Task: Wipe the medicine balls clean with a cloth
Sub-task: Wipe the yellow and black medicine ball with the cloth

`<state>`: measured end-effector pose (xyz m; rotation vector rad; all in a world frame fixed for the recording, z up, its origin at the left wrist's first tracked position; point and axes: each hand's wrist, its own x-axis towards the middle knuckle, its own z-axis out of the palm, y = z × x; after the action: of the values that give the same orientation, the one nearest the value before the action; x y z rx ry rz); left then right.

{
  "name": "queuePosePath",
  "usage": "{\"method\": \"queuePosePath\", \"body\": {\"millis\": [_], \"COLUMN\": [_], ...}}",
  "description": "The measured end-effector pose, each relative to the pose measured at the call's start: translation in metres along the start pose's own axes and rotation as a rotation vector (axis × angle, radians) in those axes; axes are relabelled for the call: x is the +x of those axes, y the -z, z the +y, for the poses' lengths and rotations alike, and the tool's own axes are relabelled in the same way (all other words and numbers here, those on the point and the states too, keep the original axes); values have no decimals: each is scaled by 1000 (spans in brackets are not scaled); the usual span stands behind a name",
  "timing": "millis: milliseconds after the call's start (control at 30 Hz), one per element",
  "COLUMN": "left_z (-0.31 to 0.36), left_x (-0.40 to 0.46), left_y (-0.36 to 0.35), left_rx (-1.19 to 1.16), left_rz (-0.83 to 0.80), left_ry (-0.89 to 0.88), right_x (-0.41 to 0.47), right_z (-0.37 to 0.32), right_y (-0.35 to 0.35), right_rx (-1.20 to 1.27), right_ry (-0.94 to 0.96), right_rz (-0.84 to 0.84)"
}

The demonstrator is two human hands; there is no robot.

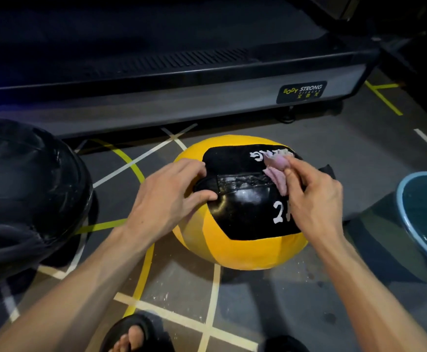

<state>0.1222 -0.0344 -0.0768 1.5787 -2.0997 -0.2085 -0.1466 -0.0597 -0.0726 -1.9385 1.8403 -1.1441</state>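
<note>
A yellow and black medicine ball (240,240) with white print sits on the floor in the middle of the view. My left hand (166,196) rests on its left side, thumb and fingers pinching the end of the black handle strap (207,185). My right hand (314,199) holds a small pink cloth (277,171) bunched in its fingers and presses it on the ball's upper right, by the white lettering. A wet, smeared patch shows on the black panel between my hands.
A large black ball (29,194) lies at the left. A blue basin (426,214) stands at the right edge. A treadmill base (181,97) runs across the back. The grey floor has yellow and white lines. My sandalled foot (133,336) is at the bottom.
</note>
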Motion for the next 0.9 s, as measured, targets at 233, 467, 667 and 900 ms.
{"method": "queuePosePath", "body": {"millis": [233,467,667,900], "left_z": [17,21,21,22], "left_x": [43,68,89,101], "left_y": [-2,-10,-4,-14], "left_rx": [94,148,185,96], "left_rz": [-16,-9,-109,-188], "left_ry": [23,115,164,174], "right_x": [-92,-56,-13,17], "right_z": [-29,13,33,19], "right_y": [-31,7,26,-4], "right_rx": [-88,45,111,199], "right_ry": [723,366,-208,-210], "right_rz": [-386,-111,144,235]}}
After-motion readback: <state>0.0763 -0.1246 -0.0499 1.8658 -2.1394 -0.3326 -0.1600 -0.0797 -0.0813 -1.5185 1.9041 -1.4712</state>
